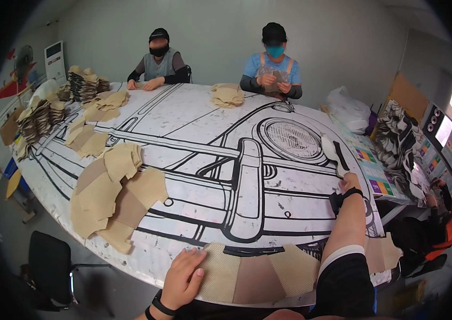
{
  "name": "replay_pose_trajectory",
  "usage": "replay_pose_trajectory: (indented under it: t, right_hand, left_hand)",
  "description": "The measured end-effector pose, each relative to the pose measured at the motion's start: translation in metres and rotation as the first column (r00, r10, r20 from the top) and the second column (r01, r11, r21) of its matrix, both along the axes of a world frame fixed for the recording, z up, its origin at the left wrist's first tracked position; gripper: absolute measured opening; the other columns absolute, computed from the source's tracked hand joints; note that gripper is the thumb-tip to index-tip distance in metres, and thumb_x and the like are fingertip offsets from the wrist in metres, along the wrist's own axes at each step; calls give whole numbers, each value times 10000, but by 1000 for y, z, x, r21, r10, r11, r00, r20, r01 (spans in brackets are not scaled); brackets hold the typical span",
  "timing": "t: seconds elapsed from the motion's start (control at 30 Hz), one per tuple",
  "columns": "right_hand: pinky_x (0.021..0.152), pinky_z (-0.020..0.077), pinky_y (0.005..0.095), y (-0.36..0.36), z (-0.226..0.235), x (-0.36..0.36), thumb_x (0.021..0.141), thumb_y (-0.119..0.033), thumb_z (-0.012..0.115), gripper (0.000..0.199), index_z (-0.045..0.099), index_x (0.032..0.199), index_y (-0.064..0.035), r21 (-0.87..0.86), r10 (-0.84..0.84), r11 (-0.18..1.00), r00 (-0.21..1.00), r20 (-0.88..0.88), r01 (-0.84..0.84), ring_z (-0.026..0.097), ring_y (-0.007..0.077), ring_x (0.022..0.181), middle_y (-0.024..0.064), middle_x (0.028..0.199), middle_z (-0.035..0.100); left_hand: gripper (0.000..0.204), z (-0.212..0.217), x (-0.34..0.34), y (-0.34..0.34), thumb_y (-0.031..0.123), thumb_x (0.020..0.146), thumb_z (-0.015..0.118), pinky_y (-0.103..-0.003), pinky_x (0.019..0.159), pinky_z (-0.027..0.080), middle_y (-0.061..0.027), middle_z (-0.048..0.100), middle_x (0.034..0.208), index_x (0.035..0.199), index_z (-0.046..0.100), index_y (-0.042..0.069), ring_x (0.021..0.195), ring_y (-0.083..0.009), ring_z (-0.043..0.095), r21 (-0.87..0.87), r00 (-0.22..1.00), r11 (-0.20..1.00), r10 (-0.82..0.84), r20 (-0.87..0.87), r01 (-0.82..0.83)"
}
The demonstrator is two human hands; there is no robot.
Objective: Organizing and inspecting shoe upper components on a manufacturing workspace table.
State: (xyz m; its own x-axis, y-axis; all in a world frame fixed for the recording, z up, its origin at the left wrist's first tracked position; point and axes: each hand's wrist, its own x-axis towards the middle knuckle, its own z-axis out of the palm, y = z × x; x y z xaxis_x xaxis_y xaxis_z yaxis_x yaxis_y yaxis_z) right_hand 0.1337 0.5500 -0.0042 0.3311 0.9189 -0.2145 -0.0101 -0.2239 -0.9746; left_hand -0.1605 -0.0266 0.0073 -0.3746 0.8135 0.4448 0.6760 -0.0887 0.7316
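My left hand (182, 278) lies flat, fingers spread, on the left end of a tan mesh-patterned fabric piece (260, 272) at the near table edge. My right hand (347, 181) is stretched far out to the right, its fingers at a white and black handled tool (334, 151) lying on the table. Whether the fingers have closed on the tool is hard to tell. A black strap circles each wrist.
The big table (247, 160) carries a black-and-white car drawing. Overlapping tan pieces (111, 194) cover its left side, with stacks (84, 82) at the far left and one pile (227, 95) at the back. Two people sit across. A black chair (50, 261) stands lower left.
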Motion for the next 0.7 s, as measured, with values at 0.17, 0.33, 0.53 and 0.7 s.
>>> replay_pose_trajectory:
  t: [0.17,0.33,0.53,0.7]
  right_hand:
    - [586,521,287,32,-11,14,879,-70,468,84,482,894,12,15,-12,1000,896,-445,21,517,199,690,126,810,478]
    - [492,463,280,38,3,2,863,-74,430,112,521,799,-62,-137,-191,980,886,-422,147,509,170,592,69,719,516]
    - [539,493,315,10,65,-33,826,-115,457,76,506,845,-61,163,286,950,953,-103,-268,529,196,637,70,760,515]
    - [725,552,401,-72,158,-95,865,-86,441,97,485,889,-3,297,505,840,854,-124,-454,568,261,805,112,890,500]
  left_hand:
    - [299,5,-3,2,168,867,500,-462,1007,340,-142,611,1101,1106,590,11,1104,-350,519,-16,1000,1000,0,16,1]
    - [283,5,-4,5,161,859,509,-464,999,349,-141,620,1073,1081,603,12,1084,-349,531,-23,1000,1000,8,-15,-9]
    - [263,2,-1,5,113,841,527,-449,975,379,-154,622,1048,1073,604,18,1046,-346,552,1,999,1000,22,-33,-22]
    - [256,-12,0,2,106,850,518,-422,953,404,-165,615,1039,1071,596,2,1020,-315,567,94,1000,995,17,12,-18]
